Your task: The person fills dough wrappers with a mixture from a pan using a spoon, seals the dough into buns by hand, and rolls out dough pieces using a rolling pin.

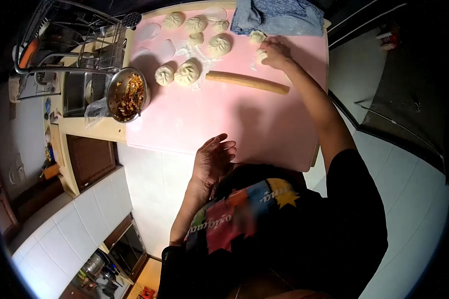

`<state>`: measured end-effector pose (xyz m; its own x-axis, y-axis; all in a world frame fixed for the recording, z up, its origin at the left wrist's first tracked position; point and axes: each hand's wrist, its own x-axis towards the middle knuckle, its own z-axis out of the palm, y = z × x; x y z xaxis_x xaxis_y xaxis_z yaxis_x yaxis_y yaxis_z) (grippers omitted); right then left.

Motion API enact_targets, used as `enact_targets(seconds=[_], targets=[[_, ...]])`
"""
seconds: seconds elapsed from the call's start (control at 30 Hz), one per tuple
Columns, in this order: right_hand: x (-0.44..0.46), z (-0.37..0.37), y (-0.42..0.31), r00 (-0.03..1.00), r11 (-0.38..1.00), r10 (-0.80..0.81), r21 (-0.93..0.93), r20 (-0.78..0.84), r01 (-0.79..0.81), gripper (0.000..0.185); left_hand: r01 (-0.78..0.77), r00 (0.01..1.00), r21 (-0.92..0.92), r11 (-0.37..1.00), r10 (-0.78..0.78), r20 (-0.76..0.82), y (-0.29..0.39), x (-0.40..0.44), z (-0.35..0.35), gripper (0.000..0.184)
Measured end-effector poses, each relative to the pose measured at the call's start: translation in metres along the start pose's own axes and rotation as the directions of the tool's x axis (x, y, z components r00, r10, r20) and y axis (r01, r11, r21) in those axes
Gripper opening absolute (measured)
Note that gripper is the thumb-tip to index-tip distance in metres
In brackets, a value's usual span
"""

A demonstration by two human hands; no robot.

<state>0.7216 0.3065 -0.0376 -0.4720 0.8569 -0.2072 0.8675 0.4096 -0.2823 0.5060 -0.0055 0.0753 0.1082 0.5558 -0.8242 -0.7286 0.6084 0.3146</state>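
Head view: The right hand [275, 52] is touching a small, pale, rounded piece of dough [261, 56] on the far right of the pink rectangular mat [184, 124]. Its fingers are partly covering the dough; whether they are clamping it cannot be told. A second pale dough lump [257, 37] is sitting just beyond. The left hand [213, 158] is hovering at the mat's near edge, fingers loosely curled and apart, holding nothing visible. The hands are standing well apart.

A brown wooden rolling pin [247, 82] is lying nearer the body than the dough. White pleated buns [187, 74] are standing to the left, near a round metal bowl [146, 99] of orange-brown chopped filling [130, 97].

Handling: Apply light, even fingertip pressure; soft dough is likely to dent. Keep the fingers off the neighbouring lump. If the dough is sticking, dust with flour.
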Motion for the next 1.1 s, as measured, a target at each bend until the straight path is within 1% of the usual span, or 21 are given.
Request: enact_targets(seconds=[0.13, 0.17, 0.2, 0.23, 0.3, 0.33, 0.4, 0.43, 0.5, 0.63, 0.7, 0.73, 0.8, 0.83, 0.9, 0.93, 0.97, 1.0, 1.03, 1.07, 1.1], targets=[[-0.004, 0.015, 0.01, 1.0, 1.0, -0.002, 0.031, 0.019, 0.001, 0.036, -0.061, 0.998, -0.026, 0.998, 0.061, 0.016, -0.006, 0.005, -0.011, 0.04], [-0.001, 0.019, 0.028, 0.996, 0.917, 0.023, 0.399, -0.083, 0.012, 0.032, -0.053, 0.998, -0.046, 0.997, 0.054, 0.022, -0.008, 0.007, -0.014, 0.039], [-0.002, 0.023, 0.042, 0.983, 0.704, 0.084, 0.707, -0.164, 0.058, 0.029, -0.049, 0.999, -0.053, 0.997, 0.051, 0.019, -0.01, 0.007, -0.016, 0.039], [-0.01, -0.003, 0.043, 0.976, 0.568, 0.216, 0.818, -0.037, -0.095, 0.032, -0.057, 0.998, -0.066, 0.996, 0.059, 0.017, -0.011, 0.007, -0.018, 0.038], [-0.009, -0.022, 0.066, 0.911, 0.383, 0.364, 0.86, 0.193, -0.336, 0.034, -0.068, 0.997, -0.081, 0.994, 0.07, 0.018, -0.012, 0.009, -0.023, 0.037], [-0.009, -0.02, 0.076, 0.911, 0.386, 0.365, 0.858, 0.194, -0.337, 0.034, -0.067, 0.998, -0.086, 0.994, 0.069, 0.015, -0.012, 0.01, -0.026, 0.037], [-0.009, -0.012, 0.09, 0.935, 0.299, 0.225, 0.894, 0.274, -0.334, 0.033, -0.065, 0.998, -0.093, 0.994, 0.067, 0.014, -0.012, 0.011, -0.027, 0.037], [-0.006, -0.007, 0.093, 0.934, 0.301, 0.225, 0.893, 0.276, -0.336, 0.033, -0.061, 0.998, -0.085, 0.994, 0.062, 0.005, -0.011, 0.012, -0.025, 0.037], [-0.001, -0.003, 0.091, 0.928, 0.485, 0.178, 0.791, 0.327, -0.372, 0.034, -0.06, 0.998, -0.078, 0.995, 0.06, -0.007, -0.009, 0.012, -0.022, 0.037], [0.002, -0.006, 0.078, 0.898, 0.409, 0.251, 0.802, 0.36, -0.436, 0.035, -0.077, 0.997, -0.072, 0.994, 0.078, 0.002, -0.005, 0.01, -0.016, 0.036], [0.006, -0.005, 0.078, 0.923, 0.516, 0.18, 0.766, 0.339, -0.382, 0.038, -0.077, 0.997, -0.064, 0.995, 0.077, -0.012, -0.005, 0.011, -0.016, 0.036], [0.01, 0.005, 0.082, 0.924, 0.517, 0.178, 0.767, 0.338, -0.38, 0.038, -0.08, 0.997, -0.067, 0.995, 0.08, -0.008, -0.005, 0.013, -0.018, 0.036], [0.016, 0.024, 0.088, 0.973, 0.655, 0.213, 0.727, 0.088, -0.208, 0.041, -0.084, 0.996, -0.081, 0.993, 0.083, -0.009, -0.007, 0.016, -0.021, 0.036], [0.014, 0.015, 0.078, 0.974, 0.657, 0.205, 0.724, 0.095, -0.209, 0.041, -0.077, 0.997, -0.073, 0.994, 0.077, -0.011, -0.008, 0.018, -0.023, 0.037], [0.01, -0.01, 0.056, 0.889, 0.699, 0.162, 0.586, 0.428, -0.409, 0.043, -0.084, 0.996, -0.084, 0.993, 0.082, -0.027, -0.007, 0.021, -0.024, 0.037], [0.008, -0.015, 0.045, 0.887, 0.709, 0.142, 0.581, 0.438, -0.401, 0.043, -0.072, 0.997, -0.076, 0.995, 0.068, -0.043, -0.007, 0.021, -0.021, 0.036], [0.005, -0.018, 0.034, 0.939, 0.897, 0.126, 0.367, 0.321, -0.246, 0.038, -0.059, 0.997, -0.068, 0.996, 0.055, -0.061, -0.006, 0.019, -0.018, 0.036], [0.003, -0.017, 0.023, 0.977, 0.991, 0.066, 0.103, 0.203, -0.088, 0.032, -0.02, 0.997, -0.086, 0.996, 0.013, -0.076, -0.001, 0.015, -0.013, 0.034], [0.001, -0.014, 0.014, 0.976, 0.992, 0.047, 0.101, 0.214, -0.07, 0.032, -0.027, 0.996, -0.103, 0.994, 0.018, -0.088, -0.003, 0.018, -0.018, 0.034], [-0.002, -0.008, 0.005, 0.97, 0.906, -0.023, 0.415, 0.244, -0.083, 0.038, -0.048, 0.996, -0.084, 0.995, 0.041, -0.079, -0.007, 0.023, -0.025, 0.033], [-0.007, -0.005, -0.006, 0.963, 0.723, -0.095, 0.682, 0.253, -0.108, 0.044, -0.071, 0.995, -0.065, 0.995, 0.067, -0.068, -0.009, 0.026, -0.03, 0.032]])
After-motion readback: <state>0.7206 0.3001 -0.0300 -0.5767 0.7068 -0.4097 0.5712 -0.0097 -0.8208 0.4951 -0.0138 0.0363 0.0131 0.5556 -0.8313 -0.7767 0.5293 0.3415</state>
